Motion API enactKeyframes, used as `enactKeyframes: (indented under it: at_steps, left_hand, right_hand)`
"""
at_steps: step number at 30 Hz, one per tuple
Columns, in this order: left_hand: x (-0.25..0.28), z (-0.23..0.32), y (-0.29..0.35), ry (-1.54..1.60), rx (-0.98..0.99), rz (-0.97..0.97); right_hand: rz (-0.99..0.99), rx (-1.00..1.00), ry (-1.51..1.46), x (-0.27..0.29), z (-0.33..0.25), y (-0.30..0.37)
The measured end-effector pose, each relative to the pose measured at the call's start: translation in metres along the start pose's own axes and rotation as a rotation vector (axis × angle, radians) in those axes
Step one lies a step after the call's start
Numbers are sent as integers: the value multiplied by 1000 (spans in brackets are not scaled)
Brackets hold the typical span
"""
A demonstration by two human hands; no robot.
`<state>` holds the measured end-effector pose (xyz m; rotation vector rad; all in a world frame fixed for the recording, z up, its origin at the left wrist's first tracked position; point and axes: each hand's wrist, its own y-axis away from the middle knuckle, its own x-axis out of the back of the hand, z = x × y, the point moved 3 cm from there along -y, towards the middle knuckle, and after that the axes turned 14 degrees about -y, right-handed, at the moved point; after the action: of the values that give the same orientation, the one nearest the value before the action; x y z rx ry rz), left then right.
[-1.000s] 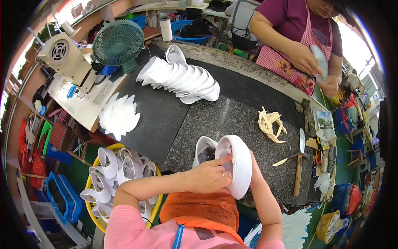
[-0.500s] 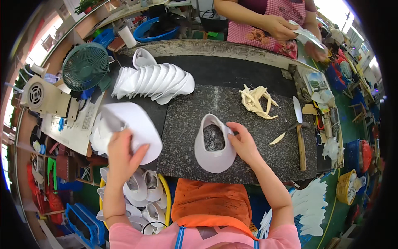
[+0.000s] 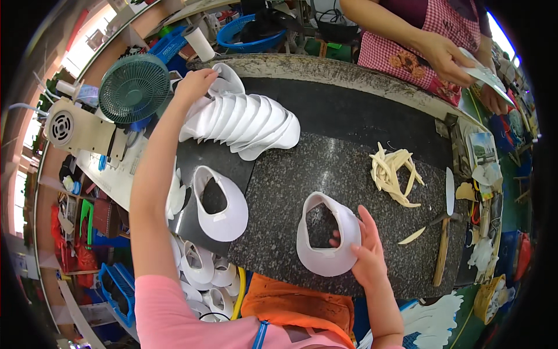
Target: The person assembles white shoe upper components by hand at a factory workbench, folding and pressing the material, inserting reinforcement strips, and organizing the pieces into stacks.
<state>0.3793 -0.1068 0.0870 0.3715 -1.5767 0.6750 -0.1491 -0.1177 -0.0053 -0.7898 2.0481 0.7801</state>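
A white shoe upper, a curved piece with a large opening, is on the dark speckled slab in front of me. My right hand grips its right side, thumb on the outer face and fingertips showing through the opening. A second white upper lies at the slab's left edge with no hand on it. At the far left, my left hand has its fingers closed at the edge of a white upper behind a row of overlapping uppers. Its fingertips are partly hidden.
Cream strips lie on the slab's right, beside a knife and a wooden-handled hammer. A green fan and sewing machine stand left. Across the table, a person holds a whitish piece.
My left hand has let go of an upper at the left, now lying on the table, and reached to the row's far end. My right hand has shifted its grip. The view has swung.
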Motion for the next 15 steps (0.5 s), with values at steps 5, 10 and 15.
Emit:
enactKeyframes:
  at_steps: [5,10,15]
  left_hand:
    - [-81,0,-72,155,151,-392]
    - [-22,-12,-75,-97,357,-49]
    - [42,45,-37,120,220,128]
  right_hand:
    - [7,28,209,3,-5,0]
    - [-20,138,748,-9,-10,0]
    - [-62,340,1021,0,-17,2]
